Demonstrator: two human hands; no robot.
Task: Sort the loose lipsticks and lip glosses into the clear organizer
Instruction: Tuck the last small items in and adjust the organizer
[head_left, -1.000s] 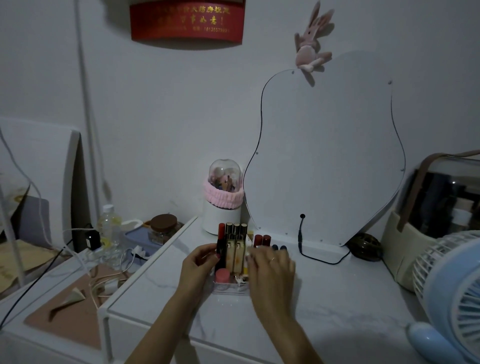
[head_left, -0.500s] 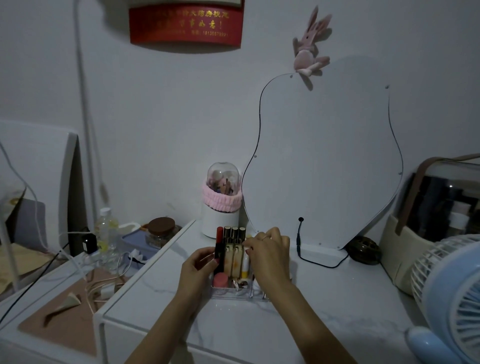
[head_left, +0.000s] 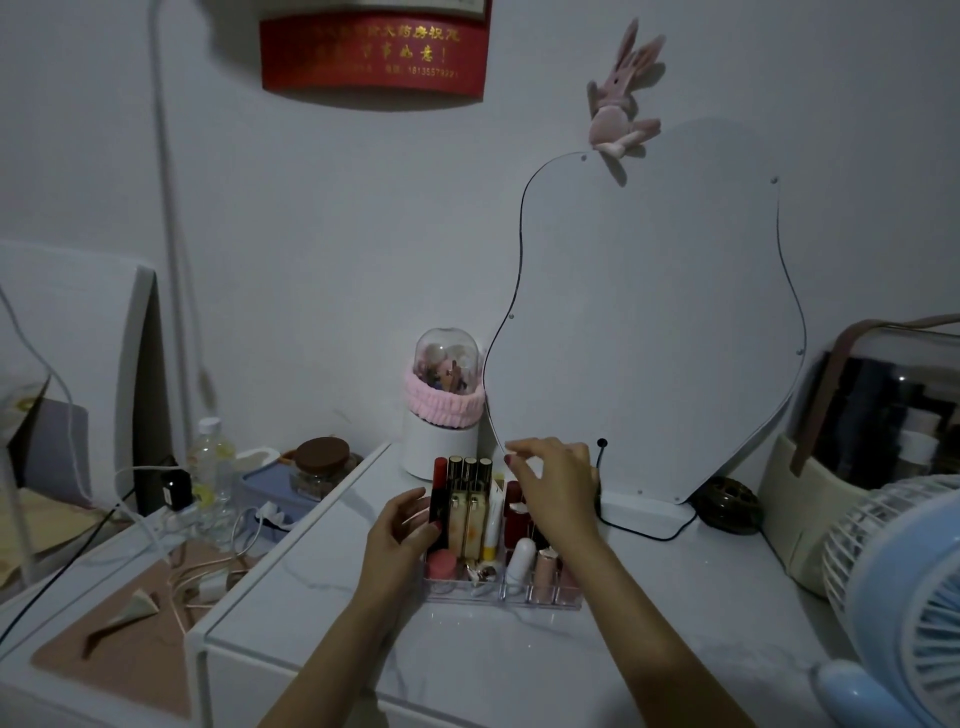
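Note:
The clear organizer (head_left: 501, 592) stands on the white marble-look table top (head_left: 467, 670). In its back row stand a black tube with a red cap (head_left: 439, 499) and gold-capped lip glosses (head_left: 465, 499). Dark red tubes (head_left: 514, 512) are behind a white tube (head_left: 521, 558) and pink tubes (head_left: 545, 569) in front. My left hand (head_left: 397, 535) grips the organizer's left end, fingers against the black tube. My right hand (head_left: 558, 486) hovers over the right back compartments with fingers spread and nothing in it.
A white brush holder with a pink band and clear dome (head_left: 444, 415) and a wavy mirror (head_left: 644, 332) with a black cable (head_left: 644, 531) stand behind the organizer. A blue fan (head_left: 904, 597) and a cosmetics case (head_left: 878, 441) sit right. A lower side table (head_left: 130, 613) holds cables and a bottle.
My right hand has lifted off the organizer's back rows and spread its fingers, uncovering the red tubes. My left hand has stayed at the organizer's left end.

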